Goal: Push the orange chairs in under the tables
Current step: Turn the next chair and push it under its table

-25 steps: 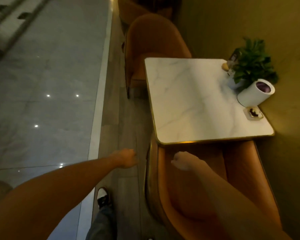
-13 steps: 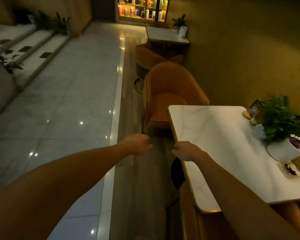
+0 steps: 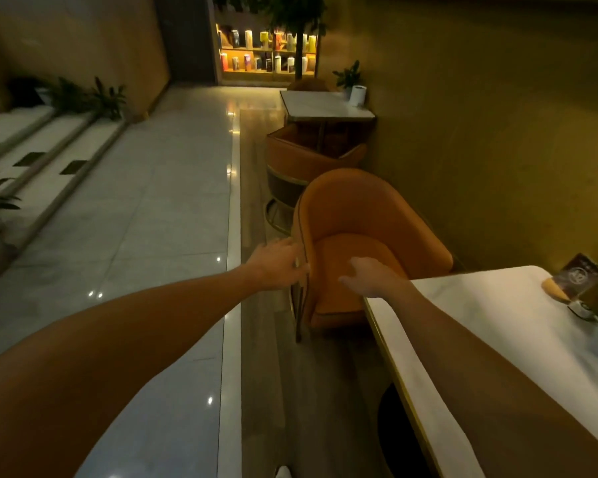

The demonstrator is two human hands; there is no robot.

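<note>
An orange tub chair [image 3: 356, 215] stands at the far end of the white marble table [image 3: 491, 326], facing it, its seat mostly out from under the top. My left hand [image 3: 278, 263] lies against the chair's left arm edge, fingers spread and touching it. My right hand [image 3: 370, 276] hovers open over the seat's front, just beyond the table's corner. Behind this chair a second orange chair [image 3: 301, 160] stands back to back with it, tucked at another marble table [image 3: 320, 105].
A yellow wall [image 3: 497, 132] runs along the right. On the near table's right side are a menu card [image 3: 579, 276] and plant leaves. A polished tile floor [image 3: 135, 236] spreads left, with steps and plants. Lit shelves [image 3: 266, 51] close the far end.
My view has risen from the near chair and table to the aisle ahead. Both hands have moved forward to the far chair; the left one now touches its arm.
</note>
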